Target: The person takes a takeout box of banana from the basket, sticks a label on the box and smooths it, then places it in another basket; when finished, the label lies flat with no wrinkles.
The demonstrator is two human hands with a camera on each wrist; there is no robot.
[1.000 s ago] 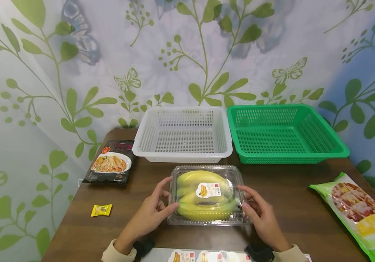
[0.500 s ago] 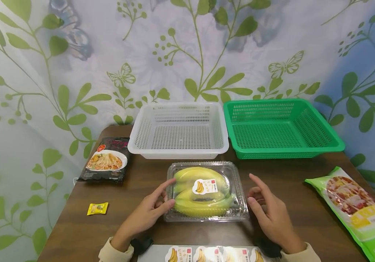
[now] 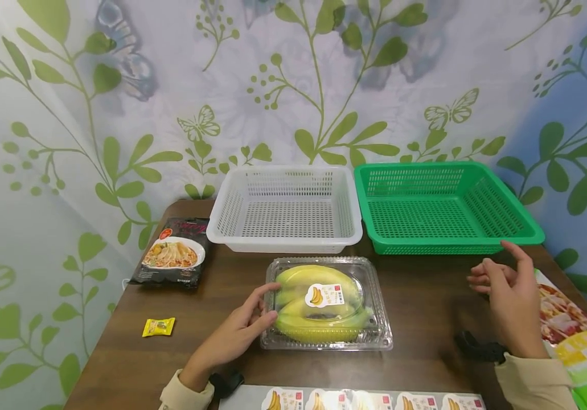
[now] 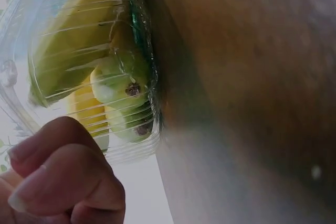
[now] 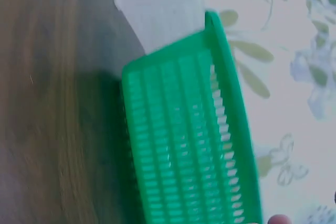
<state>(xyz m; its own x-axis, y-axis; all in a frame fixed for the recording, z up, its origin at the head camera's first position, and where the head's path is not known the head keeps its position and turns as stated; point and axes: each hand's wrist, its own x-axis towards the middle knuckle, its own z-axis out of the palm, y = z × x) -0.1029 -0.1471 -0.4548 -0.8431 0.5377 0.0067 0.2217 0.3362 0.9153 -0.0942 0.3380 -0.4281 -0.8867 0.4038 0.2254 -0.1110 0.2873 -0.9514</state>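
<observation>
A clear plastic clamshell box of bananas (image 3: 319, 330) sits mid-table in the head view, a banana-print label (image 3: 324, 295) on its lid. My left hand (image 3: 237, 329) touches the left edge of the box with thumb and index fingertips; the left wrist view shows its fingers bent beside the ribbed side. Off to the right, my right hand (image 3: 516, 296) is raised with index finger extended and other fingers loosely bent, holding nothing. Its index tip overlaps the front rim of the green basket (image 3: 477, 248). Behind that hand lies a green-and-white food bag (image 3: 580, 327), partly hidden.
A white basket (image 3: 285, 246) stands left of the green one, against the patterned curtain. On the left lie a black noodle packet (image 3: 175, 253) and a small yellow wrapped sweet (image 3: 159, 327). A sheet of banana labels (image 3: 324, 400) runs along the front edge.
My right hand has let go of the banana box's right side and moved right, to beside the food bag. My left hand stays at the box's left edge.
</observation>
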